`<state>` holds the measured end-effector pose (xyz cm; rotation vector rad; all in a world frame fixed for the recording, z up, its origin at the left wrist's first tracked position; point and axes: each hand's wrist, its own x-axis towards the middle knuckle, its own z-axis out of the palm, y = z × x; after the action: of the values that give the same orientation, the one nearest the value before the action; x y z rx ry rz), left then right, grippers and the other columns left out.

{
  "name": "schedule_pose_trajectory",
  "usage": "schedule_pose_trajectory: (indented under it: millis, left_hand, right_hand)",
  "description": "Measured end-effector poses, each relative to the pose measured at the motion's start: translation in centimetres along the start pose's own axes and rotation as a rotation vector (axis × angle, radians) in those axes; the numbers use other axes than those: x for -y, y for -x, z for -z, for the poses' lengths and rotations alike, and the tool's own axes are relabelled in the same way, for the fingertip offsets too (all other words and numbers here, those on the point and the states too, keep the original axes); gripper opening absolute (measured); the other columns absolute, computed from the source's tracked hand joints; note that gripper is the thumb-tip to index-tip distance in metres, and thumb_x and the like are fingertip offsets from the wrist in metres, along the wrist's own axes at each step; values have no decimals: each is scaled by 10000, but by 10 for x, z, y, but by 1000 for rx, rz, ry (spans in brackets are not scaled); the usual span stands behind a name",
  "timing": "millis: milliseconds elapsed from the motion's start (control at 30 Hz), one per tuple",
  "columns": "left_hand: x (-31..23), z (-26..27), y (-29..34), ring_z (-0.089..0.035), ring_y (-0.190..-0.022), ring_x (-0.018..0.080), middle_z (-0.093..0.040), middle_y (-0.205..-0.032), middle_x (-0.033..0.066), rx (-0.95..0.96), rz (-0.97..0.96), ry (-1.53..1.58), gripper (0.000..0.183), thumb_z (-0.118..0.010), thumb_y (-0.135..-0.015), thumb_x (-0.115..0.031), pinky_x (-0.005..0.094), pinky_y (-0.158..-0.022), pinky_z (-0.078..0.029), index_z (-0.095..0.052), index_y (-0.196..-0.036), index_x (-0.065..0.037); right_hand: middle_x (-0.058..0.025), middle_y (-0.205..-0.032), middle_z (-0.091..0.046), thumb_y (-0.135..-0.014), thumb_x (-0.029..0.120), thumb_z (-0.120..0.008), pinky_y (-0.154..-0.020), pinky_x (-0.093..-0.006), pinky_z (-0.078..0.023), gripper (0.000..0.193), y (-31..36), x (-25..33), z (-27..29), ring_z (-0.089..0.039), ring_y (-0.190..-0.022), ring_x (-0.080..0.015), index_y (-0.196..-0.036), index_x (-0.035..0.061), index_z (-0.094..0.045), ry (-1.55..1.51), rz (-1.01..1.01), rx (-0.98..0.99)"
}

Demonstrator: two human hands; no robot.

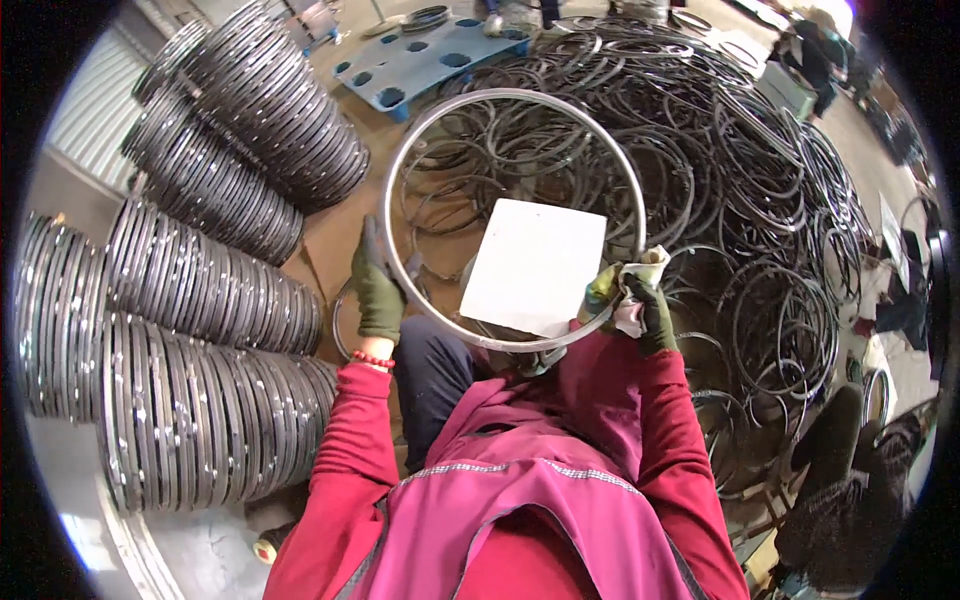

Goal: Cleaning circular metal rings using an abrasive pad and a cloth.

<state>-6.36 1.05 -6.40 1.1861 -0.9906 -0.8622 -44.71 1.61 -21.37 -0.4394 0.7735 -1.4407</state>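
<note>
Our gloved left hand [378, 290] grips the big metal ring [515, 220] at its left edge, upright before us; our right hand [648, 308] clutches a rag [640, 275] against its right rim.

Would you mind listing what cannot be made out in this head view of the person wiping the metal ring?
- Right hand: its fingers are wrapped in the cloth, so the grip is unclear.
- Metal ring: its lower arc is partly covered by the white blank patch.
- Left hand: the glove hides the finger contact on the ring.
- Distant person, top right: too small and warped.
</note>
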Motion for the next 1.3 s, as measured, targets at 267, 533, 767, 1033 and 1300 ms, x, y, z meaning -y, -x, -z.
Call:
schedule_pose_trajectory:
  millis: [267, 533, 767, 1033, 1300]
  left_hand:
    - [20, 14, -13, -530, -1074, 375, -509, -1227, 243, -12, -665, -918, 861, -787, -650, -286, 404, -903, -437, -360, -1318, 52]
    - [41, 38, -12, -516, -1075, 164, -400, -1337, 93, 84, -391, -536, 586, -516, -879, -19, 267, -695, -561, -263, -1406, -59]
    - [38, 42, -21, -468, -1137, 179, -363, -1352, 95, 42, -761, -956, 506, -509, -919, -158, 349, -747, -559, -308, -1373, -61]
    - [30, 28, -26, -581, -962, 377, -579, -1069, 236, 9, -588, -823, 870, -790, -655, -357, 395, -801, -485, -358, -1298, 39]
    - [7, 15, -15, -577, -978, 336, -580, -1079, 191, 113, -346, -503, 644, -785, -655, -203, 376, -829, -472, -494, -1186, 16]
  right_hand:
    - [-93, -1021, -629, -867, 109, -566, -791, -303, -486, 282, -18, -8, 41, -609, -893, -190, -1137, 28, -549, -150, -55, 137]
    - [-24, -923, -638, -912, 266, -537, -664, -294, -503, 263, -2, -1, 1, -608, -745, -167, -1099, 89, -589, -114, -185, 59]
    - [19, -789, -607, -937, 254, -498, -563, -226, -441, 225, -2, -4, -20, -531, -605, -101, -1056, 106, -618, -80, -242, -170]
    - [56, -618, -472, -958, 292, -449, -429, -218, -363, 237, -4, 5, -1, -425, -462, -76, -981, 122, -612, 0, -219, -82]
    - [-63, -851, -627, -903, 218, -537, -592, -285, -499, 265, -4, 10, 4, -595, -675, -190, -1107, 51, -564, -69, -249, 233]
